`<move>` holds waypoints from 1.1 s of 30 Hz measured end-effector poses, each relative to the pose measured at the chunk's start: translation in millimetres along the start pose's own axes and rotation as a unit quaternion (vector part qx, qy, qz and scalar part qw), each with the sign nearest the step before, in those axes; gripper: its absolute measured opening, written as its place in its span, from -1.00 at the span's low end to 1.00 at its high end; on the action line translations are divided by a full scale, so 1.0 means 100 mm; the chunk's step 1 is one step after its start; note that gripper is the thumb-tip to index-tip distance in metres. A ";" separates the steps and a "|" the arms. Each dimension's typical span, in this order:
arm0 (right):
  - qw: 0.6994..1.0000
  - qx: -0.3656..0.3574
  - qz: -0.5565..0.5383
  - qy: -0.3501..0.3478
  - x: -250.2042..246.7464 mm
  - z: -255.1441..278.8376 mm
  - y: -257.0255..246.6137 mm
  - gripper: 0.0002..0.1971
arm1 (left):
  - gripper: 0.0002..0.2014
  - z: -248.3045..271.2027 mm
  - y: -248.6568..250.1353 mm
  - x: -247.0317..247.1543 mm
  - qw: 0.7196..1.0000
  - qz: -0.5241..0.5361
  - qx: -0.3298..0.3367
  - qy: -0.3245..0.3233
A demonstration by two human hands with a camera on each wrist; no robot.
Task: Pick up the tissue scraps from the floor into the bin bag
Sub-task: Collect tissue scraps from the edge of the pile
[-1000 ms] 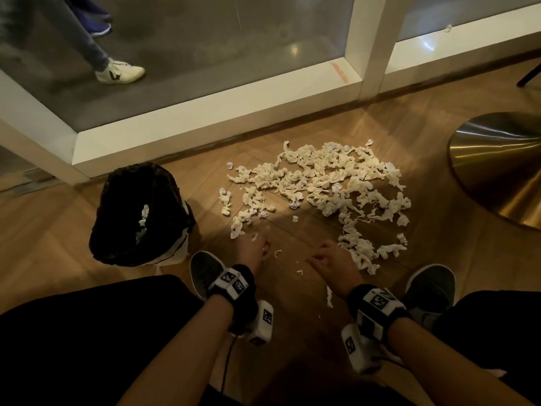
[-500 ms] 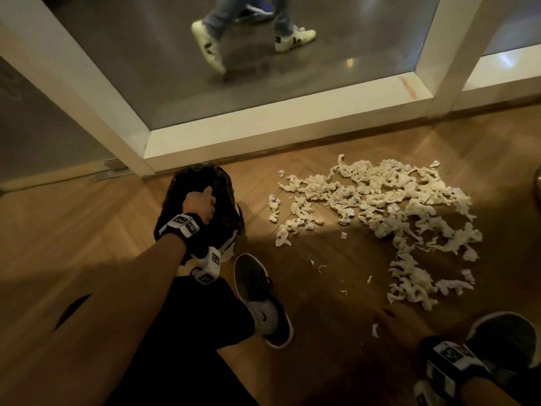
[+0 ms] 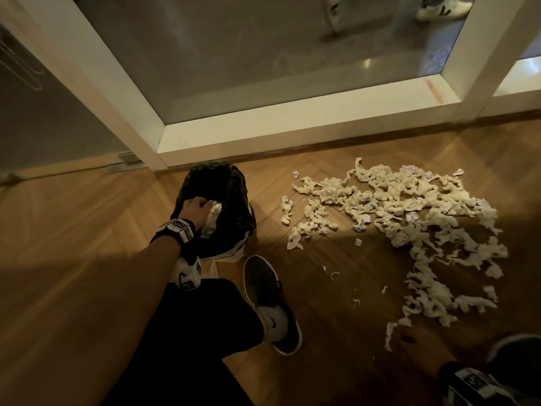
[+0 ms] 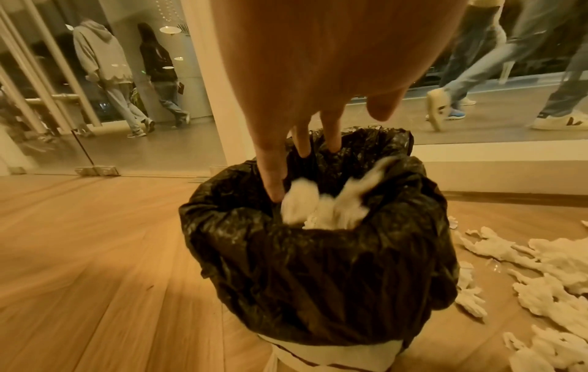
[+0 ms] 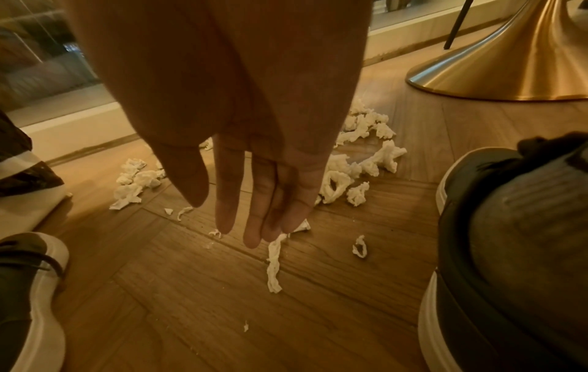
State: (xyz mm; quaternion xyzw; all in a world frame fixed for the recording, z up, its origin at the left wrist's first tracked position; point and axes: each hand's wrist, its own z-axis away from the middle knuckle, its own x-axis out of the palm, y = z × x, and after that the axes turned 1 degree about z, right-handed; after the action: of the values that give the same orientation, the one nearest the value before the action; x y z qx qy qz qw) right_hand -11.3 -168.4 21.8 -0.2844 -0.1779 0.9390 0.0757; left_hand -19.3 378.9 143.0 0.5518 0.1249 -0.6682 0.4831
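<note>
A black bin bag [image 3: 231,200] lines a small white bin to my left. My left hand [image 3: 194,208] hangs over its mouth. In the left wrist view the left hand [image 4: 305,151] points straight fingers down, and blurred white scraps [image 4: 321,203] drop into the bag [image 4: 318,276]. More tissue [image 3: 212,218] lies inside. A wide pile of tissue scraps [image 3: 409,206] covers the wooden floor to the right. My right hand [image 3: 415,344] stays low near the pile's near end. Its straight fingers [image 5: 251,214] hover just above a long tissue strip [image 5: 274,264]; whether they touch it is unclear.
A glass wall with a white frame [image 3: 292,124] runs behind the bin and pile; people walk past outside. My left shoe [image 3: 269,291] sits beside the bin, my right shoe [image 5: 509,226] by the right hand. A brass table base [image 5: 509,70] stands at far right.
My left hand went from the floor to the bin bag and has now spread its fingers, letting scraps fall in. The right hand stayed low by the pile. The view swung left.
</note>
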 end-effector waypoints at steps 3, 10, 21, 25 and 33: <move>1.000 0.009 0.001 -0.008 0.03 -0.06 0.04 -0.86 | -0.57 -0.03 -0.05 -0.02 1.000 -0.008 0.000 0.025; 1.000 0.029 -0.011 -0.005 0.10 -0.17 0.05 -0.89 | -0.81 0.27 0.36 0.00 0.986 0.120 0.091 0.068; 0.999 0.009 0.049 0.009 0.16 -0.38 -0.38 -0.63 | -0.65 0.44 1.11 1.09 0.966 -0.054 0.209 -0.143; 0.999 -0.036 0.030 0.009 0.13 -0.66 -0.60 -0.62 | -0.29 0.26 1.04 1.68 0.905 -0.277 0.259 -0.194; 0.991 -0.047 0.118 0.029 -0.05 -1.19 -0.58 -0.44 | -0.10 -0.21 0.97 2.30 0.890 -0.312 0.254 -0.214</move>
State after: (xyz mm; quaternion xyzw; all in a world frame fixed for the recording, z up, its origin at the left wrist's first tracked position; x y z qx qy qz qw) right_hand 62.2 -81.3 -45.8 -0.3335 -0.1851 0.9233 -0.0444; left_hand 87.4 227.8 -26.3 0.4315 0.0100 -0.8956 0.1075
